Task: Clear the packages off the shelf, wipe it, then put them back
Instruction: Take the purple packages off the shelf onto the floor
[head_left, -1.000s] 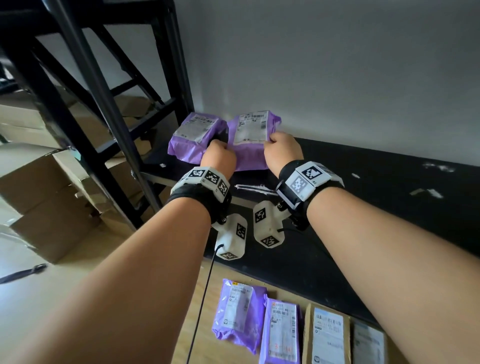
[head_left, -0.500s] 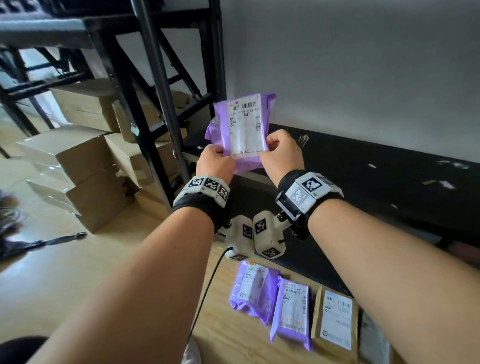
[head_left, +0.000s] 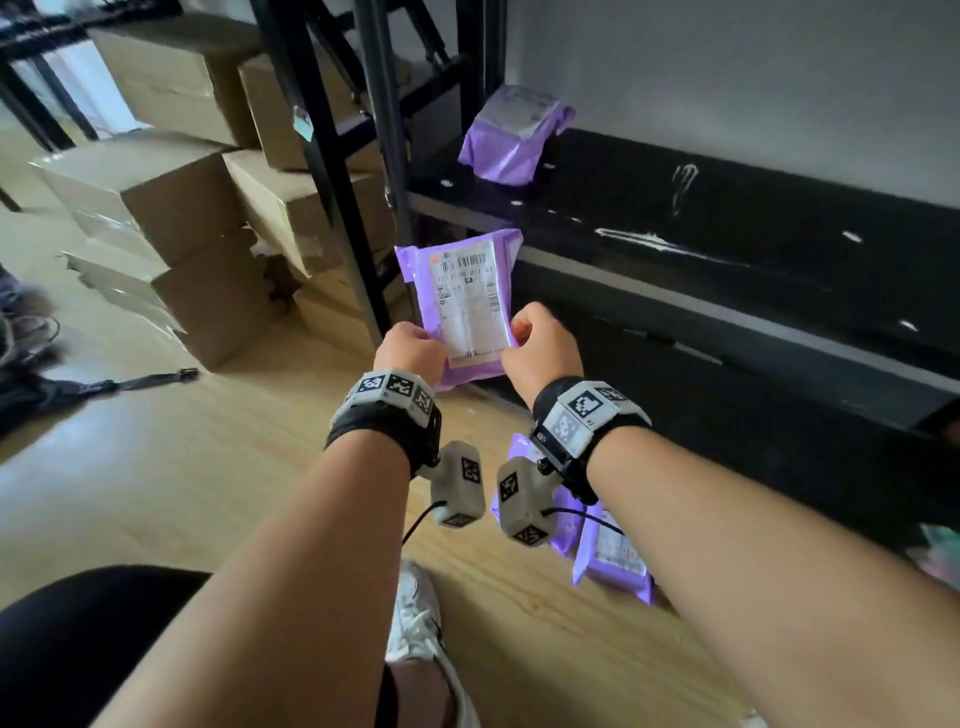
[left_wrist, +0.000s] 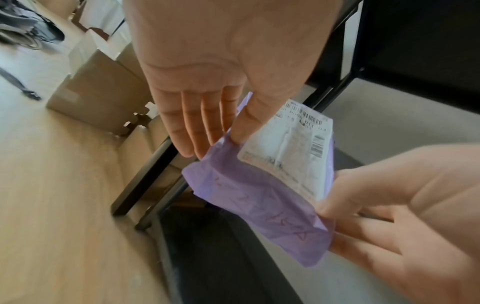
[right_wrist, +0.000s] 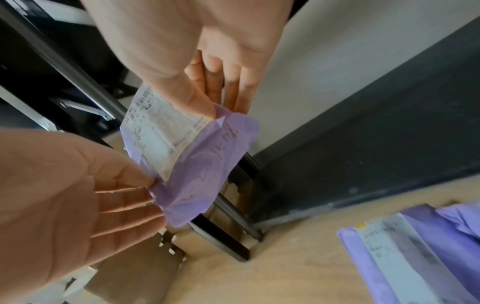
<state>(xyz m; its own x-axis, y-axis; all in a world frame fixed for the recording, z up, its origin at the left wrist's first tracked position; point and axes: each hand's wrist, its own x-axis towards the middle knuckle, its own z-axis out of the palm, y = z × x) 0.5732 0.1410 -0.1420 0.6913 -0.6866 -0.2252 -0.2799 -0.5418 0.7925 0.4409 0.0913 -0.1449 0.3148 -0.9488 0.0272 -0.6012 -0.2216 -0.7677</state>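
Both hands, left hand (head_left: 410, 351) and right hand (head_left: 543, 348), pinch the purple package's (head_left: 467, 301) lower corners, apparently carrying it floorward toward the packages at 5 o'clock (head_left: 613, 558).

I hold one package (head_left: 470, 306) upright between my hands, my left hand (head_left: 410, 353) at its left edge and my right hand (head_left: 545, 351) at its right edge, in front of the shelf (head_left: 727, 249). Another package (head_left: 511, 135) lies on the shelf's back left corner. More packages (head_left: 610, 558) lie on the floor (head_left: 182, 493) below my right wrist. Boxes (head_left: 171, 208) are stacked on the floor to the left of the shelf.
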